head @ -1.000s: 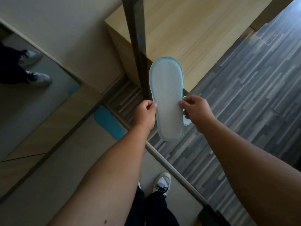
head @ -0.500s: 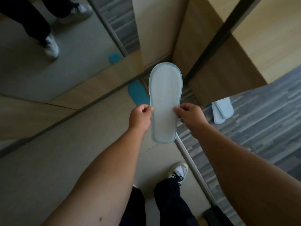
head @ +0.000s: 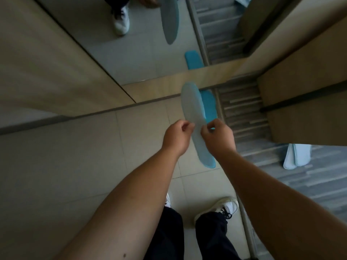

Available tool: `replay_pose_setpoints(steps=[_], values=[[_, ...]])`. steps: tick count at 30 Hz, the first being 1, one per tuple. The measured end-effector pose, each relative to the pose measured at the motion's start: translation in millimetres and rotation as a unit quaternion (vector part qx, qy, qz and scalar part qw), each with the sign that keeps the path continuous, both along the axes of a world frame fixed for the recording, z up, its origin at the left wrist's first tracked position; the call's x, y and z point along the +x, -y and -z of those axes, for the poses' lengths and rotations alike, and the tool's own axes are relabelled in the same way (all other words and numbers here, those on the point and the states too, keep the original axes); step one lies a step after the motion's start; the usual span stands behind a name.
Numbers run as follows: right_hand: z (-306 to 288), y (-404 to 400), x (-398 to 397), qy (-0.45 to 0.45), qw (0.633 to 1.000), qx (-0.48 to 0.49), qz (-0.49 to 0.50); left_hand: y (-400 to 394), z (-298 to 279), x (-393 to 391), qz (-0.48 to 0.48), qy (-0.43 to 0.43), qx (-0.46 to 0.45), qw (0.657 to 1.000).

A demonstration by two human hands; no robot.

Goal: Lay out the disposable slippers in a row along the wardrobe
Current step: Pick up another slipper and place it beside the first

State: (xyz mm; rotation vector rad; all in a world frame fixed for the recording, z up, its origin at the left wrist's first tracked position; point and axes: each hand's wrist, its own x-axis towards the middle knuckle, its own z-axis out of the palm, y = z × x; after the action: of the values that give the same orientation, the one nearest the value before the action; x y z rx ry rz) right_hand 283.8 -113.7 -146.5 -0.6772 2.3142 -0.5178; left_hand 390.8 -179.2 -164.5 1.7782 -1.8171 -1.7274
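Note:
I hold a pale blue disposable slipper (head: 193, 106) flat in the air, sole towards me, above the tiled floor. My left hand (head: 177, 136) pinches its left edge and my right hand (head: 218, 137) pinches its right edge, near the middle. A brighter blue slipper (head: 210, 105) lies on the floor against the mirrored wardrobe door (head: 150, 53), partly hidden behind the held one. Two more pale slippers (head: 297, 156) lie together on the wood-pattern floor at the right, beside a wooden cabinet.
The mirror shows reflections of the held slipper (head: 170, 19) and the floor slipper (head: 194, 60). A wooden cabinet (head: 308, 117) stands at the right. A metal strip (head: 246, 228) divides tile from wood flooring. My shoes (head: 223, 207) are below.
The view has swung left and down towards the wardrobe base. The held slipper now tilts and sits lower, over the blue slipper on the floor. Both hands keep their pinch.

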Motion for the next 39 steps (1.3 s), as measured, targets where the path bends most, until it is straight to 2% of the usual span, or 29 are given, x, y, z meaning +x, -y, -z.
replay_pose_setpoints(steps=[5,9,11,13,15,17,20,23,32,39], values=[[23.1,15.9,48.1,-0.050,0.989,-0.003,-0.140,16.6,20.2,21.2,-0.084,-0.073,0.095,0.989],[46.5,6.8,62.0,-0.047,0.974,-0.077,-0.206,23.0,50.5,45.3,-0.119,-0.055,0.099,0.986],[59.7,-0.7,57.3,-0.061,0.976,-0.090,-0.190,21.7,66.6,52.9,-0.133,-0.055,0.120,0.982],[75.7,-2.7,43.0,-0.053,0.989,-0.061,-0.121,18.9,81.0,55.2,-0.139,-0.054,0.135,0.980],[93.5,2.1,23.9,-0.011,0.999,-0.003,-0.038,15.1,98.6,52.9,-0.147,-0.058,0.143,0.977],[115.1,9.3,5.1,0.052,0.998,0.035,-0.007,11.1,117.1,47.1,-0.147,-0.070,0.155,0.974],[146.7,19.0,-12.6,0.132,0.990,0.034,-0.019,7.3,146.3,35.8,-0.158,-0.075,0.158,0.972],[178.5,24.7,-28.5,0.160,0.987,0.026,0.013,4.0,175.1,23.5,-0.187,-0.065,0.150,0.969],[262.6,41.2,-56.3,0.161,0.986,0.034,0.002,10.6,248.6,5.3,-0.213,0.030,0.069,0.974],[308.0,57.3,-64.7,0.159,0.987,0.031,0.000,27.3,291.4,-6.7,-0.204,0.056,0.024,0.977]])
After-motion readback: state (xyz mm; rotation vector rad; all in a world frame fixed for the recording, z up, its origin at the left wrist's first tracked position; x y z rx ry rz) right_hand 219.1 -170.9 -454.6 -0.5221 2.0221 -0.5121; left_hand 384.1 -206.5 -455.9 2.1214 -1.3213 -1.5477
